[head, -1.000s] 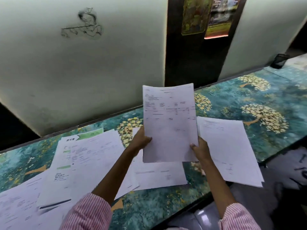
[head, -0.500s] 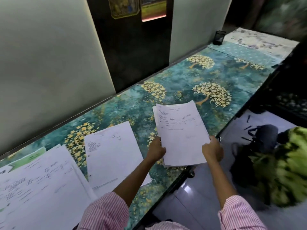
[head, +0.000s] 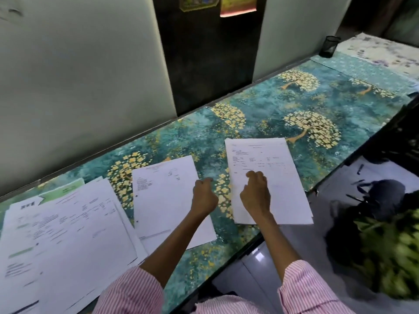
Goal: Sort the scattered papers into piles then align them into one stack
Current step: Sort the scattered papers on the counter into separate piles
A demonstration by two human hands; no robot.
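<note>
Left hand [head: 205,196] over the middle sheet [head: 163,200] and right hand [head: 256,193] over the right pile [head: 283,182] on the table [head: 260,114], both with fingers curled, holding nothing.

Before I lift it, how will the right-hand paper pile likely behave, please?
The right-hand paper pile looks thin, so probably light and floppy. Its loose sheets may fan apart. It overhangs the table; a push might slide it off.

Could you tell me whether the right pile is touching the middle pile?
Apart: the head view shows bare tablecloth between the right pile and middle pile.
</note>
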